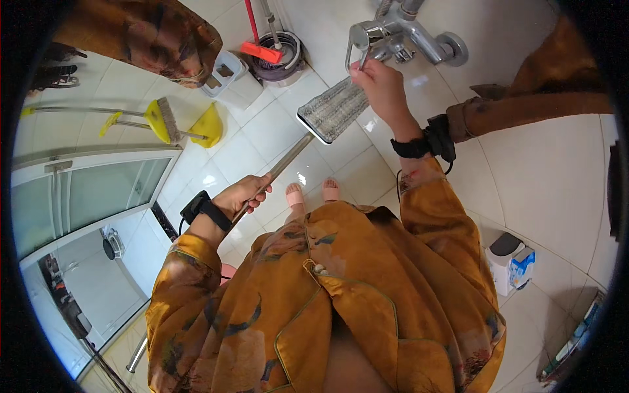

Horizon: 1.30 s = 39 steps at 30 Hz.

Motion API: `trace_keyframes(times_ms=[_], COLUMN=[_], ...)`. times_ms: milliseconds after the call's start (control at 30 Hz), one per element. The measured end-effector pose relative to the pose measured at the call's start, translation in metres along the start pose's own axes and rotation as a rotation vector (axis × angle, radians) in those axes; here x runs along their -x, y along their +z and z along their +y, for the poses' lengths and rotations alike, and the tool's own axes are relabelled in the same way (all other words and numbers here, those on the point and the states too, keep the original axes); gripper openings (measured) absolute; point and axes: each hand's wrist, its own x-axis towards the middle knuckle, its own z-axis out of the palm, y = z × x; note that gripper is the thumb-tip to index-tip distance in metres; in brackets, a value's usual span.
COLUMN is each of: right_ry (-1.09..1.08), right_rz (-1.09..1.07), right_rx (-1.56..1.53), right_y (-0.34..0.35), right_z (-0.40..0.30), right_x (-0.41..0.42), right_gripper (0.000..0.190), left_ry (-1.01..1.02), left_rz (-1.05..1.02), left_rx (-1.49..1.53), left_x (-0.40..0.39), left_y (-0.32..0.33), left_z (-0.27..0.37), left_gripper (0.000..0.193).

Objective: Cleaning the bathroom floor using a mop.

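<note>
My left hand [248,194] is closed around the metal pole [290,158] of a flat mop. The grey, striped mop pad [334,110] is raised with its cloth side towards me, just below a chrome wall mixer tap [388,37]. My right hand [381,88] has its fingers on the tap's looped lever handle [357,46], over the upper end of the pad. No running water can be made out. Black straps with small devices are on both wrists.
A mop bucket [277,73] with a red-headed brush [263,51] and a white bin [236,83] stand against the wall. A yellow broom [159,120] and dustpan [210,128] are at left, above a glass sliding door [108,196]. A small white bin [501,260] stands at right.
</note>
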Motion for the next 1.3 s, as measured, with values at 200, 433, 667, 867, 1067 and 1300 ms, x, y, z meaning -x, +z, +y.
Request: trace_keyframes(times_ms=[200,433,667,867,1067,1300], right_ry=[0.315,0.641,0.277,-0.049,-0.352,0.0], right_rz=[-0.112,0.057,-0.22,-0.29,-0.353,-0.456], right_rx=[-0.538,-1.378,0.26,0.377,0.477,0.68], right_y=[0.019,0.069,0.098,0.13,0.105,0.112], right_z=[0.068,0.136,0.153,0.118,0.114,0.137], right_x=[0.028,0.002,0.011,0.06,0.065,0.03], right_gripper=[0.021,0.019,0.036,0.046,0.044,0.045], left_ry=[-0.109,-0.112,-0.065,-0.047,-0.037,-0.035], left_rz=[-0.011,0.074,0.09,0.101,0.166,0.097], left_rx=[0.02,-0.177,-0.222,-0.242,-0.285,-0.218], left_x=[0.002,0.008,0.018,0.012,0.022,0.022], left_y=[0.001,0.0,0.005,0.007,0.017,0.02], left_z=[0.021,0.055,0.062,0.054,0.056,0.056], left_gripper=[0.035,0.037,0.039,0.042,0.041,0.04])
